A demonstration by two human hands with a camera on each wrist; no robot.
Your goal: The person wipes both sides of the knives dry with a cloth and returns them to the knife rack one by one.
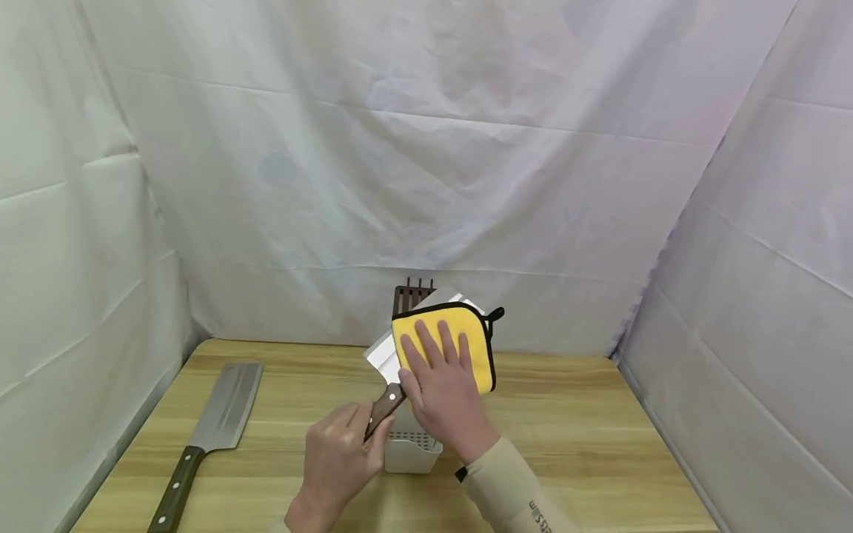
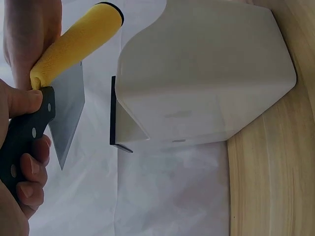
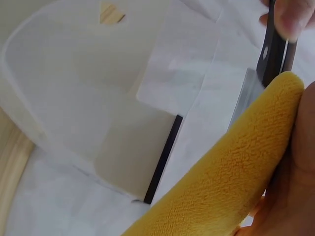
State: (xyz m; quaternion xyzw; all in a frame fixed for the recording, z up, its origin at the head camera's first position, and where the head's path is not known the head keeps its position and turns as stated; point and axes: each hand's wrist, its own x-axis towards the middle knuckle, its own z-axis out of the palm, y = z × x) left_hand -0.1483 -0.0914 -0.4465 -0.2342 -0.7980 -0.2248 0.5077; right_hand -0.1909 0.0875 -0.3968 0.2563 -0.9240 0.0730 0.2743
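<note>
My left hand grips the dark riveted handle of a cleaver, its blade slanting up to the right. Spread over a yellow cloth with black edging, my right hand has its fingers straight and presses the cloth on the blade, covering much of it. In the left wrist view the cloth lies along the blade, next to the handle. From the right wrist, the cloth hides most of the blade.
Below and behind the cleaver stands a white knife holder with a dark slotted top. A second cleaver lies at the left of the wooden table. White sheeting hangs behind and on both sides.
</note>
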